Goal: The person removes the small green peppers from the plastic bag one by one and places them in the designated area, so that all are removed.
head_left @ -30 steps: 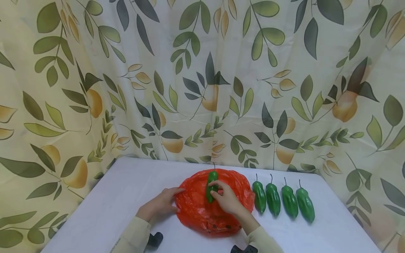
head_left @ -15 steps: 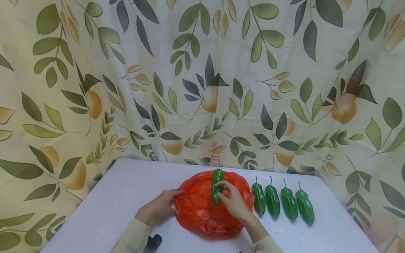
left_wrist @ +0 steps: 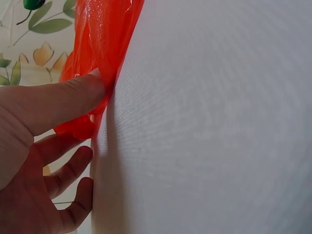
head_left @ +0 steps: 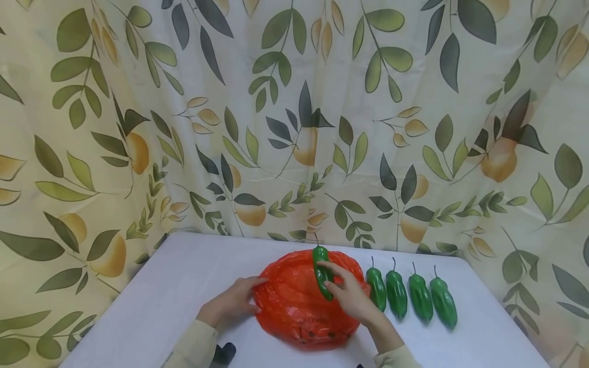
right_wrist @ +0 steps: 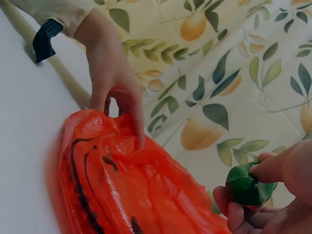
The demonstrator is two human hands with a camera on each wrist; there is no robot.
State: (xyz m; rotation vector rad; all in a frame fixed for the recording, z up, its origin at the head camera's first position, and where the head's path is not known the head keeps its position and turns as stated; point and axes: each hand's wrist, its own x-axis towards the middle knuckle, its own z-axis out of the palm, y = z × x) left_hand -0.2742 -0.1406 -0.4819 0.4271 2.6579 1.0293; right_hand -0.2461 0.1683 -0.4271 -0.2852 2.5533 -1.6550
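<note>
A red plastic bag with black print lies spread on the white table, its top bunched and folded. At its left edge my left hand grips the plastic; the left wrist view has the thumb on one side of the red film and fingers on the other. Over the bag's right part, my right hand pinches a green pepper, stem upward and tilted. In the right wrist view the pepper's rounded lower end shows between thumb and fingers.
Several more green peppers stand in a row on the table, right of the bag, stems pointing to the back. Behind the table hangs a curtain printed with leaves and fruit.
My right hand has carried the green pepper to the right across the bag, and the pepper now leans with its stem to the left. The left hand stays at the bag's edge.
</note>
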